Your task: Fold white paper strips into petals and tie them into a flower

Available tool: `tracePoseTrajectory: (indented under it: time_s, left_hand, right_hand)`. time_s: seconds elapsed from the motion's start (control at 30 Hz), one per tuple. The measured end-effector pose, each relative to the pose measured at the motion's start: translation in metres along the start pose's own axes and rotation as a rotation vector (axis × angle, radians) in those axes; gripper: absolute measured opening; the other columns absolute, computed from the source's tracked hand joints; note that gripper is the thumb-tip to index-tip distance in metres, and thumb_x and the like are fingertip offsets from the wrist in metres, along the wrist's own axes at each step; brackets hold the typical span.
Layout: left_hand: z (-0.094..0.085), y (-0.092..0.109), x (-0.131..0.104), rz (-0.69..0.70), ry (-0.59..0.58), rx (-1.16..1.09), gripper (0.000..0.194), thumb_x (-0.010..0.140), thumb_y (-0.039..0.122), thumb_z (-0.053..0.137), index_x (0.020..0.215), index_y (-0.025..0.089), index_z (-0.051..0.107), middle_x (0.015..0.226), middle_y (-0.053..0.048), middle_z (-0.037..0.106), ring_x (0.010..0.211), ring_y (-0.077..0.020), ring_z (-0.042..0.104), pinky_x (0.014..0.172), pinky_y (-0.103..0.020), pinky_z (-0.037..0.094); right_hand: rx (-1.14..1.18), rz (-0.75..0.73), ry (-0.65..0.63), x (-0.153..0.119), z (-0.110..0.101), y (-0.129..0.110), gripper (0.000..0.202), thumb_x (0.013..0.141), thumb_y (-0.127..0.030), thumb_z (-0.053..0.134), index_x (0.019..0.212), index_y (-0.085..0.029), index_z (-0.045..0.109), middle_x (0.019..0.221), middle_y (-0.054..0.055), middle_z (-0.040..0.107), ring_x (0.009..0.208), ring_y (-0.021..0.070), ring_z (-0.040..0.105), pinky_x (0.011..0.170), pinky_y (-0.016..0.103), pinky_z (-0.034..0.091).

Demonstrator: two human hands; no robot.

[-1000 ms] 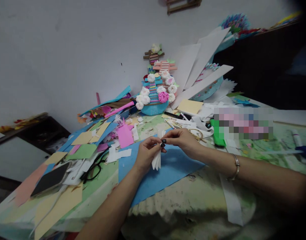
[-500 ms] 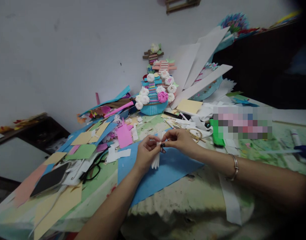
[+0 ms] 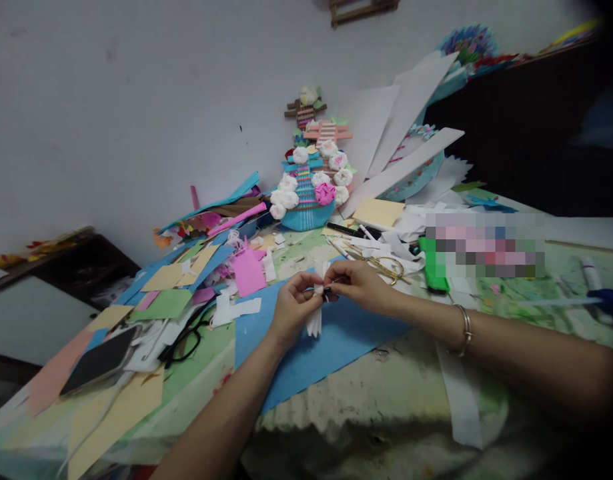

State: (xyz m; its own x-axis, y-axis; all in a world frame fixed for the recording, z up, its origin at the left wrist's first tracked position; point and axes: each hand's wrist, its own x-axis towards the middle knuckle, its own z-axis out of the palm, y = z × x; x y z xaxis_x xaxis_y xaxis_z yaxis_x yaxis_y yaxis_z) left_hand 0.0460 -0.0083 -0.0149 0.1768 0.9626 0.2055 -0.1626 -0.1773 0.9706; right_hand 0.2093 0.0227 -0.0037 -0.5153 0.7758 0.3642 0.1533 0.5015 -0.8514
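Observation:
Over a blue paper sheet (image 3: 346,347), my two hands meet at a narrow white pleated paper (image 3: 314,324). My left hand (image 3: 292,307) is closed, gripping it between thumb and fingers, with the pleats hanging below. My right hand (image 3: 359,283) pinches at the paper's middle from the other side, fingers closed. A small black thing (image 3: 327,291) shows at the right fingertips; its kind is too small to make out. More white paper sticks up between the hands.
Flower-decorated paper instruments (image 3: 309,217) stand at the back. Left lie paper pieces, black-framed glasses (image 3: 186,340) and a dark phone (image 3: 101,360). Gold-handled scissors (image 3: 393,270), pens and a green object (image 3: 435,267) are at right. A gloved dark-blue hand (image 3: 609,303) shows at the right edge.
The white pleated paper's lower end has swung slightly right. My right fingers have shifted a little at the pinch; both hands stay in place.

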Motion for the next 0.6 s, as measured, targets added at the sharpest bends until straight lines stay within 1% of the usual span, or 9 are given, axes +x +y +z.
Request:
tracePoseTrajectory:
  time_s: [0.07,0.13,0.23,0.3,0.4,0.5,0.6]
  left_hand:
    - [0.0,0.001,0.0,-0.011,-0.008,-0.01,0.03,0.063,0.021,0.075,0.085,0.015,0.056,0.081,0.0,0.064,0.066,-0.015,0.068,0.066,-0.024,0.051]
    - [-0.001,0.0,0.0,-0.031,-0.006,-0.011,0.03,0.064,0.021,0.074,0.087,0.015,0.056,0.082,-0.001,0.064,0.063,-0.0154,0.068,0.06,-0.023,0.05]
    - [-0.003,-0.002,0.001,-0.052,0.025,-0.009,0.031,0.063,0.019,0.073,0.088,0.014,0.055,0.082,-0.001,0.064,0.059,-0.0157,0.068,0.056,-0.022,0.05]
    - [-0.004,-0.004,0.003,-0.05,0.047,-0.014,0.031,0.063,0.019,0.073,0.088,0.014,0.055,0.081,-0.001,0.064,0.06,-0.0157,0.068,0.059,-0.023,0.051]
    - [-0.004,-0.006,0.004,-0.037,0.067,-0.02,0.031,0.063,0.021,0.074,0.088,0.014,0.056,0.082,0.0,0.063,0.063,-0.0155,0.068,0.064,-0.026,0.053]
    - [-0.003,-0.006,0.004,-0.031,0.077,-0.019,0.032,0.063,0.022,0.075,0.088,0.014,0.057,0.081,0.0,0.063,0.061,-0.0149,0.067,0.061,-0.027,0.054]
    - [-0.002,-0.005,0.004,-0.05,0.072,-0.02,0.029,0.067,0.027,0.073,0.087,0.014,0.057,0.075,0.001,0.063,0.056,-0.0144,0.065,0.056,-0.028,0.054]
  right_hand:
    - [-0.154,-0.05,0.056,0.001,-0.001,0.0,0.006,0.078,-0.014,0.054,0.073,-0.016,0.056,0.067,0.0,0.058,0.062,0.0112,0.051,0.057,0.023,0.036]
    - [-0.312,-0.13,0.091,0.001,-0.001,0.002,0.006,0.081,-0.013,0.053,0.075,-0.016,0.055,0.071,0.001,0.057,0.064,0.0115,0.05,0.058,0.022,0.035]
    - [-0.564,-0.258,0.072,0.001,0.0,0.006,0.003,0.085,-0.015,0.053,0.082,-0.014,0.054,0.079,0.004,0.058,0.069,0.013,0.05,0.06,0.023,0.034]
    - [-0.769,-0.327,0.039,0.001,0.0,0.009,0.006,0.088,-0.017,0.05,0.085,-0.014,0.054,0.082,0.006,0.058,0.068,0.0137,0.05,0.058,0.024,0.032]
    - [-1.061,-0.413,0.021,0.0,0.0,0.011,0.013,0.092,-0.02,0.044,0.086,-0.013,0.053,0.079,0.006,0.057,0.063,0.0138,0.048,0.054,0.026,0.026]
    - [-1.221,-0.494,0.074,-0.002,0.0,0.01,0.02,0.094,-0.021,0.038,0.083,-0.014,0.052,0.075,0.005,0.055,0.059,0.0139,0.046,0.052,0.028,0.022]
    - [-1.272,-0.545,0.134,-0.002,0.002,0.008,0.022,0.095,-0.02,0.035,0.08,-0.015,0.051,0.071,0.004,0.053,0.056,0.0137,0.044,0.051,0.03,0.022]
